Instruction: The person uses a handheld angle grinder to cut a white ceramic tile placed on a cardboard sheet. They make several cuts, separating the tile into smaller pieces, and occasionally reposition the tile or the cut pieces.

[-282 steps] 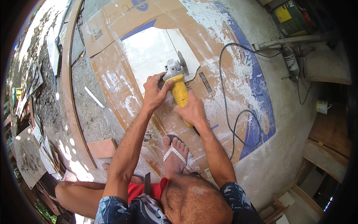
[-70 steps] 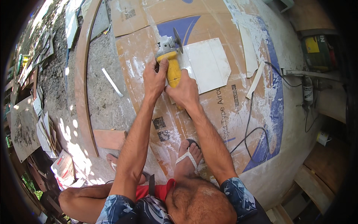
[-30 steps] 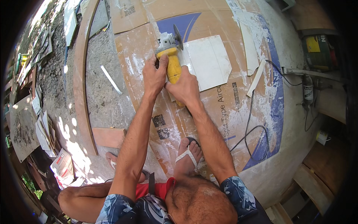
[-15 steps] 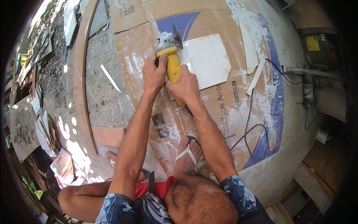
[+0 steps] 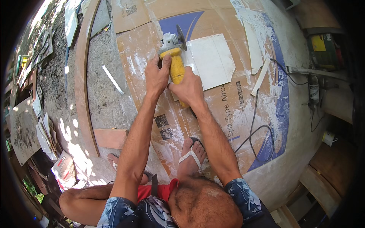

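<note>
Both my hands grip a yellow angle grinder (image 5: 176,67) with a grey metal head and a dark cutting disc (image 5: 181,33) standing on edge at its far end. My left hand (image 5: 157,75) is closed on the grinder's left side, thumb along the body just behind the head. Around the rear of the body wraps my right hand (image 5: 190,86), its fingers partly hidden. A pale tile (image 5: 211,60) with faint lines across it and clipped corners lies flat just right of the grinder. The disc is near the tile's far left corner; whether they touch, I cannot tell.
Dusty flattened cardboard (image 5: 213,117) lies under the work. A black cord (image 5: 262,129) loops at right beside narrow pale offcuts (image 5: 261,78). On the left are a long wooden board (image 5: 81,76), a short plank (image 5: 111,138), a white strip (image 5: 113,80) and a white sack (image 5: 64,171).
</note>
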Demonstrator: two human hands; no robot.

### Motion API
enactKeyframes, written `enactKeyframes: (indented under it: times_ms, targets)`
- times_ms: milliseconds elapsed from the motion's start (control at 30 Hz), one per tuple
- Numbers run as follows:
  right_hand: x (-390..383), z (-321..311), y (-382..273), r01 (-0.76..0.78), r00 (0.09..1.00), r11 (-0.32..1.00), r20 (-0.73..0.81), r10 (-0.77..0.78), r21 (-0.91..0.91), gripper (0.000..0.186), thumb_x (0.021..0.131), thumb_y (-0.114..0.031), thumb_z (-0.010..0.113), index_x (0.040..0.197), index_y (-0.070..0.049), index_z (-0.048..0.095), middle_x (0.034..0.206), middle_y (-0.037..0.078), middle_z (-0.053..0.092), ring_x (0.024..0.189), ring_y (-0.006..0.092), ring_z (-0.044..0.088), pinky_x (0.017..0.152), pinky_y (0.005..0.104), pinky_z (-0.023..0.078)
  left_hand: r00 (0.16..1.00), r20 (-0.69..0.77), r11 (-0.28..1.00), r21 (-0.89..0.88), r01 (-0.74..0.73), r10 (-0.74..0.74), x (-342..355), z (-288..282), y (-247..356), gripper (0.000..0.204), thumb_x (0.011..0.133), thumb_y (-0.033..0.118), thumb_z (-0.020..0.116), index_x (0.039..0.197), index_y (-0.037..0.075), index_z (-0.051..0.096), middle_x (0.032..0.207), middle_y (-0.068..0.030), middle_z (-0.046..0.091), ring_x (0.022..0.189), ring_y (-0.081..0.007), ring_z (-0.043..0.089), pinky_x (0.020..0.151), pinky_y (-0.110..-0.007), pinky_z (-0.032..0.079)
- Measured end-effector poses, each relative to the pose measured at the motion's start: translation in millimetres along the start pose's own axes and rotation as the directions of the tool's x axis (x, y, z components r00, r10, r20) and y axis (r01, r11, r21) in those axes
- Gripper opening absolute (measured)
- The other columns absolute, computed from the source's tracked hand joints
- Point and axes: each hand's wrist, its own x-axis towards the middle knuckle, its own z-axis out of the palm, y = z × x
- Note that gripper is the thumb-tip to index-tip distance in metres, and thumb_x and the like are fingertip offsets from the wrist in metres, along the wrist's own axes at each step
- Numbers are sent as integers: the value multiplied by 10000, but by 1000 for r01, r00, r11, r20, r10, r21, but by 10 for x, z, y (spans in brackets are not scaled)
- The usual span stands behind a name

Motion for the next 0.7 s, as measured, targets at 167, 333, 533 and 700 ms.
enactKeyframes:
  times_ms: [167, 333, 533, 700]
  targets:
    - [-11, -4, -4, -5, 1000, 1000, 4, 5, 2, 601, 770, -265, 844, 1186, 88, 590, 1043, 358, 764, 1002, 518, 769, 894, 559, 622, 1000, 0, 999, -41, -3, 3, -7, 2, -9, 696, 1084, 565, 654, 1225, -112, 722, 1084, -285, 703, 1010, -403, 694, 901, -491, 541]
    - [-13, 4, 7, -1, 1000, 1000, 1, 1, -3, 610, 764, -264, 847, 1187, 91, 588, 1032, 360, 763, 997, 521, 768, 892, 561, 622, 1000, 0, 1000, -21, -7, 7, -9, -6, -31, 714, 1084, 568, 653, 1233, -127, 714, 1094, -283, 702, 1021, -410, 693, 914, -492, 540]
    - [-29, 13, 31, 6, 1000, 1000, -5, -6, 2, 614, 759, -267, 850, 1181, 92, 586, 1016, 363, 761, 989, 526, 767, 888, 563, 622, 1000, -1, 1000, 23, -3, 3, -45, -19, -4, 693, 1088, 559, 652, 1232, -116, 712, 1072, -280, 700, 1001, -408, 695, 896, -495, 540]
    - [-42, 24, 63, 13, 1000, 1000, -13, -13, 1, 610, 756, -262, 851, 1174, 93, 584, 1013, 365, 760, 985, 531, 765, 886, 565, 623, 1000, -6, 1000, -21, -10, 9, -79, -19, 38, 636, 1091, 534, 659, 1168, -95, 718, 1032, -263, 693, 954, -387, 685, 868, -487, 540]
